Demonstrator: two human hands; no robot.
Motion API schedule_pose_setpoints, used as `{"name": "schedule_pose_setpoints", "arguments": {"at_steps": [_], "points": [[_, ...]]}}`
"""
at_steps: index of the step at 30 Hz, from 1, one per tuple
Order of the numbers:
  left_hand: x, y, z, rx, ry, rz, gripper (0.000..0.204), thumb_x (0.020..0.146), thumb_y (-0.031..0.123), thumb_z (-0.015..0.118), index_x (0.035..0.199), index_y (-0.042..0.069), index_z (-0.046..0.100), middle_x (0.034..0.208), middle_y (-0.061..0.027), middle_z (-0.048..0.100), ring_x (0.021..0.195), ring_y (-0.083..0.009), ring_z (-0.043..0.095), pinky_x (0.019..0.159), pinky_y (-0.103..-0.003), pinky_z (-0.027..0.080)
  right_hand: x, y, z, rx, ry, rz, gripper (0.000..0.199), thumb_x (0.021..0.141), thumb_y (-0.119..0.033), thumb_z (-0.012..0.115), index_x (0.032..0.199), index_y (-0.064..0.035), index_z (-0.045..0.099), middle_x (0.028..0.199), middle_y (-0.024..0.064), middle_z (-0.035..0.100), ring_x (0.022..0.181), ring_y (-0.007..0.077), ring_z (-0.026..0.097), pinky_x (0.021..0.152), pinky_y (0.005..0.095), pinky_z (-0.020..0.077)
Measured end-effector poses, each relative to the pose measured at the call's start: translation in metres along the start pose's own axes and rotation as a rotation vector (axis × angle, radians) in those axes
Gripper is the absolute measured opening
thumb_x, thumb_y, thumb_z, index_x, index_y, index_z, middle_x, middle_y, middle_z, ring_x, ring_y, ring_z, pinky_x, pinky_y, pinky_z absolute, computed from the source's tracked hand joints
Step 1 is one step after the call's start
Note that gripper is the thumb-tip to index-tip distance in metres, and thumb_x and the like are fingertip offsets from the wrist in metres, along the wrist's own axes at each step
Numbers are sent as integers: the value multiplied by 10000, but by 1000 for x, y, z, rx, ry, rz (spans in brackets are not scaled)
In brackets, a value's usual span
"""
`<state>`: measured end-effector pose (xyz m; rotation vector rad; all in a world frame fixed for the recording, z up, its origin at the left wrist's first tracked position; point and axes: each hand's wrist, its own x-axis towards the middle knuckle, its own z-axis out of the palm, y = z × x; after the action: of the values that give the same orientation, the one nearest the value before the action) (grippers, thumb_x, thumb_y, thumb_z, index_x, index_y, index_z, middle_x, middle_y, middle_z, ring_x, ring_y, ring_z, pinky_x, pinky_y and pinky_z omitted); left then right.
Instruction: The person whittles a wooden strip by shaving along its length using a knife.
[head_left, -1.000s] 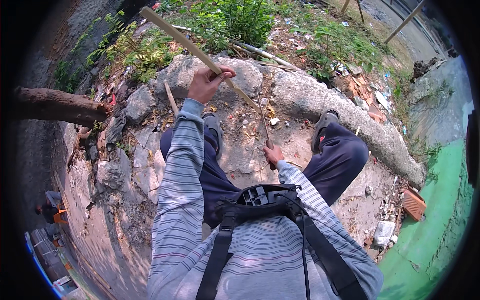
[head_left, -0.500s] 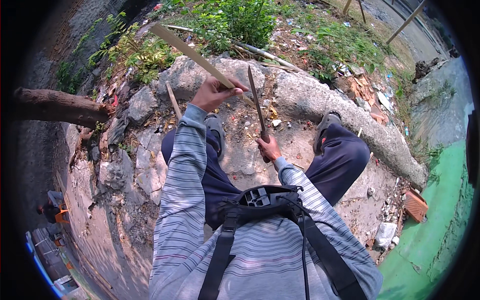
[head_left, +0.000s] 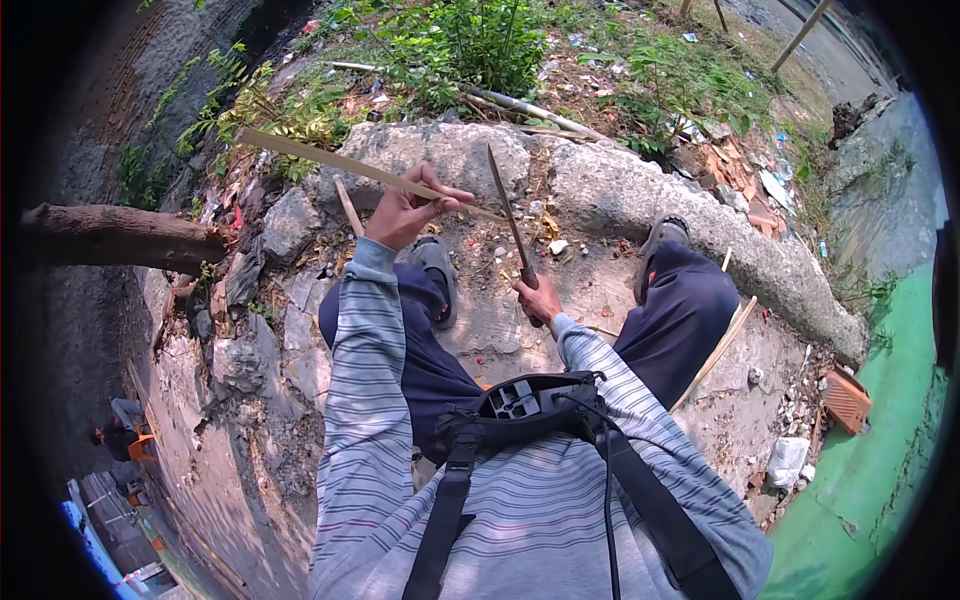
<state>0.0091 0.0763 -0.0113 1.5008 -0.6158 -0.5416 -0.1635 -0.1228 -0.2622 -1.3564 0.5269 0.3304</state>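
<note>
Pinched between the fingers of my left hand (head_left: 405, 212) is a long, flat, pale bamboo strip (head_left: 320, 158). Its far end points up and left, and its thin end runs right toward the knife. My right hand (head_left: 541, 300) is closed round the dark handle of a long knife (head_left: 508, 215), whose narrow, brownish blade points up and slightly left. The strip's tip lies by the middle of the blade; whether they touch, I cannot tell. Both hands are above the ground between my shoes.
A rough concrete ledge (head_left: 640, 195) curves in front of my feet. To the left juts a tree trunk (head_left: 120, 238). Cut strips (head_left: 718, 352) lie by my right leg. An orange brick (head_left: 846, 400) stands at the right, and a person (head_left: 118, 435) is far left.
The bamboo strip has swung down at its far end and lies flatter, pointing more to the left. My left hand has shifted slightly down and left. The knife stays nearly in place.
</note>
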Motion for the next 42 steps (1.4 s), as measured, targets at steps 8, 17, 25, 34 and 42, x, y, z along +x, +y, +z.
{"name": "schedule_pose_setpoints", "arguments": {"at_steps": [8,17,25,34,42], "points": [[5,-2,-1,-17,-25,1,295,880,79,737,919,101,446,1035,-209,724,1041,-241,693,856,-295,554,19,44,-20,100,32,171,181,861,-169,646,786,-59,523,563,19,495,399,133,468,361,304,375],[9,-3,-4,14,15,-15,286,917,104,706,933,95,420,1045,-197,728,990,-182,691,832,-267,538,12,34,-12,27,43,83,191,854,-193,661,794,-56,544,557,14,502,403,129,478,366,298,375],[10,1,1,-7,8,-10,280,912,97,707,928,94,428,1038,-185,731,989,-181,692,851,-278,543,18,42,-25,-27,80,156,188,849,-188,658,794,-56,535,562,16,511,419,136,493,376,307,408],[11,-4,-6,-23,48,-6,272,912,97,708,935,90,437,1039,-180,732,1019,-186,687,877,-290,539,10,23,-5,-13,39,-23,162,865,-168,648,815,-64,535,569,-9,495,425,112,462,385,305,372],[14,-7,-4,36,41,29,258,915,79,701,916,105,445,1027,-174,734,992,-172,687,828,-259,542,23,73,-41,-29,104,178,195,831,-186,652,789,-20,559,577,47,535,416,156,512,378,329,418]]}}
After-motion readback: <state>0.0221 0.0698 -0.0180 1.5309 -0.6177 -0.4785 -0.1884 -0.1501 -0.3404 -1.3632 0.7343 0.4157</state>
